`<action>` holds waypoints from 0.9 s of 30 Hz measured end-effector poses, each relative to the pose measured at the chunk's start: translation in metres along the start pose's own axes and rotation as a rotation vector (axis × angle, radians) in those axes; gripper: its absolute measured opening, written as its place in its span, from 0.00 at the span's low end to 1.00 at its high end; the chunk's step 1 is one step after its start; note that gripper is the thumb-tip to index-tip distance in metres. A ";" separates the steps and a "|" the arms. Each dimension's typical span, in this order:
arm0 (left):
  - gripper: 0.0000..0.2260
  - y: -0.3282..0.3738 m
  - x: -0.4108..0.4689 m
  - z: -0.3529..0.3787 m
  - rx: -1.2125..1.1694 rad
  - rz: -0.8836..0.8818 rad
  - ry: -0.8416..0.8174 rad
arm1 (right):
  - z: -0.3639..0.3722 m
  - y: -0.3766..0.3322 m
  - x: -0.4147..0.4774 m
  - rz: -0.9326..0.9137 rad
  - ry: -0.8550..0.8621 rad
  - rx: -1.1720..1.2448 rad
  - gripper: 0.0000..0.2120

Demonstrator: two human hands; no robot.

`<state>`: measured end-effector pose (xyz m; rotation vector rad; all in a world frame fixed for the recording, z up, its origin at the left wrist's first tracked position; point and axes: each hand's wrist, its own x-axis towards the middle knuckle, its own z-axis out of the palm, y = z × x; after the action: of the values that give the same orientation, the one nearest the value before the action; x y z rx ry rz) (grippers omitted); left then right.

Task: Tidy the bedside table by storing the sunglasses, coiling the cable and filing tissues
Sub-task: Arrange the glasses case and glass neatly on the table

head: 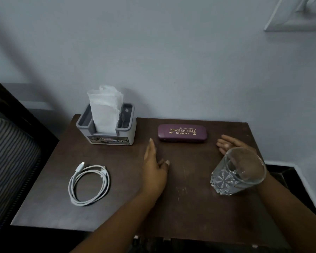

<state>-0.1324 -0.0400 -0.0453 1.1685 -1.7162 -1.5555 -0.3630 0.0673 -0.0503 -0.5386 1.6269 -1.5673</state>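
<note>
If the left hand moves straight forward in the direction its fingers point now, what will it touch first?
Probably nothing on the table: the left hand points into the gap between the tissue holder and the purple glasses case. Beyond it is the wall. Depth is uncertain.

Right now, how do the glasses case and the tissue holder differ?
The glasses case is purple, low and shut, lying flat; the tissue holder is grey, taller and open at the top, with white tissues standing up out of it. The case carries gold lettering; the holder has a printed label on its front. Both sit at the back of the table, near the wall.
</note>
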 end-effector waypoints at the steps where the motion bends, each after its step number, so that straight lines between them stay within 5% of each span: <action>1: 0.35 -0.002 -0.012 0.003 -0.011 0.020 -0.018 | -0.004 0.003 -0.011 -0.007 0.027 0.000 0.38; 3: 0.34 -0.010 -0.035 0.012 -0.003 0.051 -0.080 | -0.014 0.012 -0.036 -0.057 0.088 -0.011 0.15; 5: 0.33 -0.016 -0.053 0.025 0.019 0.090 -0.156 | -0.018 0.020 -0.063 -0.083 0.142 -0.058 0.07; 7: 0.32 -0.014 -0.065 0.041 0.045 0.114 -0.230 | -0.016 0.021 -0.087 -0.090 0.158 -0.144 0.21; 12: 0.40 -0.003 -0.073 0.073 0.012 0.113 -0.336 | 0.003 0.030 -0.115 -0.075 0.071 -0.208 0.34; 27: 0.28 -0.004 -0.074 0.046 -0.160 0.064 -0.172 | 0.055 0.037 -0.125 -0.115 0.078 -0.152 0.28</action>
<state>-0.1348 0.0471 -0.0458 0.9158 -1.6825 -1.7613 -0.2381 0.1338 -0.0506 -0.6699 1.8127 -1.5728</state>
